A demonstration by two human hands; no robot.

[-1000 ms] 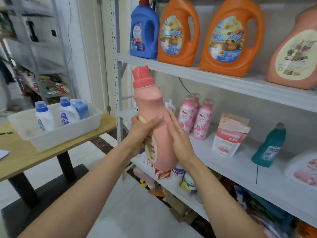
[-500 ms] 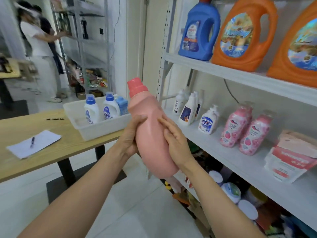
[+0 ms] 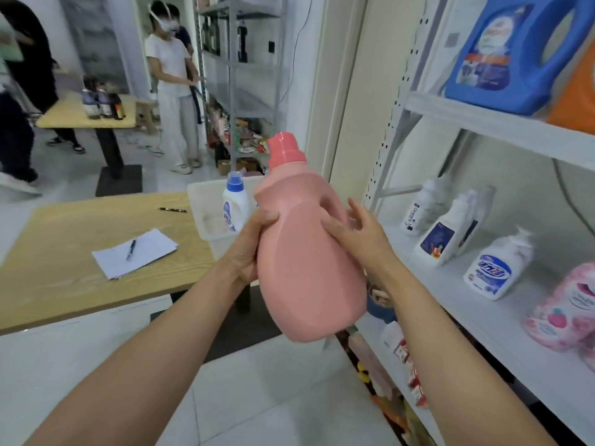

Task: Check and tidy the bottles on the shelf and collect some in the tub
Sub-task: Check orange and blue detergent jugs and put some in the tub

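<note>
A large pink bottle (image 3: 306, 252) with a darker pink cap is in mid-air before me, tilted slightly left, its plain back facing me. My left hand (image 3: 249, 249) grips its left side, thumb across the front. My right hand (image 3: 357, 235) holds the right side by the handle notch, thumb pressed on the body and fingers spread. Behind the bottle stands the white tub (image 3: 203, 210) on the wooden table (image 3: 64, 272), with a white bottle with a blue cap (image 3: 235, 207) in it. The white shelf (image 3: 502, 320) is on my right.
The shelf holds white bottles (image 3: 438, 236), a pump bottle (image 3: 495, 268) and pink bottles (image 3: 566, 310); a blue jug (image 3: 512, 53) stands on the upper board. Paper with a pen (image 3: 135, 252) lies on the table. A person (image 3: 170, 88) stands at a far shelf.
My view has swung left from the shelf toward the table. The pink bottle has been turned in both hands so its label faces away, and it is now nearer the tub.
</note>
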